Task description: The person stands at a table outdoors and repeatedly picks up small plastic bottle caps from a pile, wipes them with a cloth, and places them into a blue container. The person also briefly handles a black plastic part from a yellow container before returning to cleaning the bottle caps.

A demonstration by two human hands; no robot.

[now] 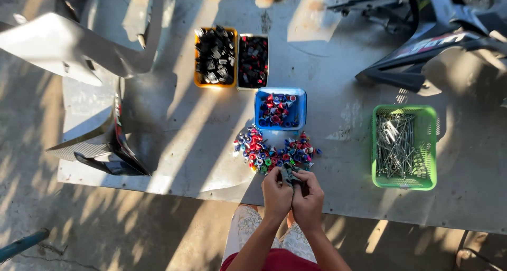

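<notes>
Both hands meet at the near edge of the surface [211,160], fingers curled around one small dark part [288,175]. The left hand [276,194] grips it from the left, the right hand [309,197] from the right, and the two hands touch. The part looks dark grey-green and stubby; its exact shape is too small to tell.

Just beyond the hands lies a loose pile of caps [274,150], red, blue, green and white, spread along the near edge. Behind the pile stands a blue tray [302,108] holding more of the same mixed caps. Further back sit an orange tray [196,57] of black pieces and a white tray [240,60] of dark pieces with red specks, side by side. Toward the right edge, well apart, a green basket [430,144] holds long metal pins. Dark body panels [412,70] rest at the far corners.
</notes>
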